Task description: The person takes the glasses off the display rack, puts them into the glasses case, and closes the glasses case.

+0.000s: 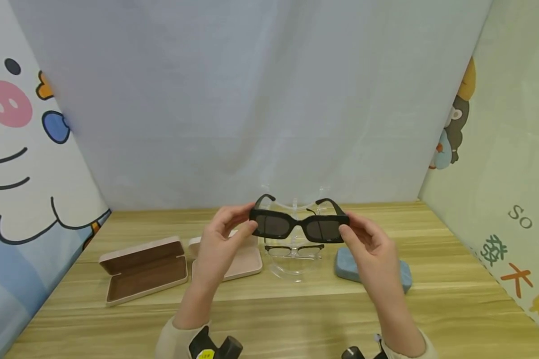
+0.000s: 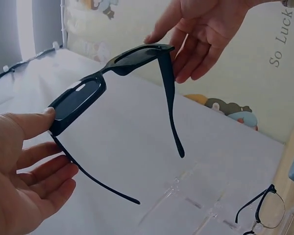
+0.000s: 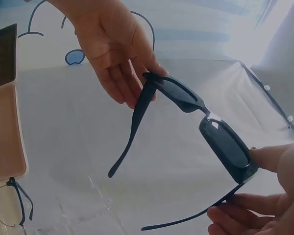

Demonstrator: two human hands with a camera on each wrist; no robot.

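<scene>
A pair of black rectangular sunglasses [image 1: 297,227] is held up above the table, lenses facing the head camera and temples spread away from it. My left hand [image 1: 222,244] pinches the left end of the frame, thumb on the front and fingers behind. At the other end my right hand [image 1: 371,249] pinches the frame the same way. Both temples [image 2: 169,98] hang unfolded in the left wrist view. Below and behind the sunglasses, a clear display stand [image 1: 292,271] carries a pair of dark-rimmed eyeglasses [image 1: 295,251], partly hidden in the head view.
An open glasses case [image 1: 146,274] with a brown lining lies at the left of the wooden table [image 1: 274,319]. Beside it a pale pink case [image 1: 244,262] lies open, partly behind my left hand. A blue case [image 1: 347,264] sits behind my right wrist. A white cloth backdrop [image 1: 251,99] rises behind.
</scene>
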